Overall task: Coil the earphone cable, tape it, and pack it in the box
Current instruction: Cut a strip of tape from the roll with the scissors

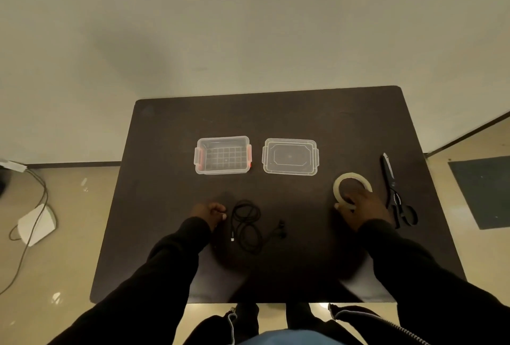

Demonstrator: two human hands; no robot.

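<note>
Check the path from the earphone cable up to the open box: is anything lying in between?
Nothing visible does. The earphone cable lies loosely coiled near the left hand, and only bare table separates it from the open box. The lid sits apart, to the box's right.

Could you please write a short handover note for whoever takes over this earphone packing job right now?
Left hand: fingers curled, beside the earphone cable; whether it pinches the cable is unclear.
Right hand: grips the tape roll on the table.
Scissors lie right of the tape.
Box stands open, nothing in it; lid lies beside it.
Done: cable loosely looped.
Left: tape it, pack it.
</note>
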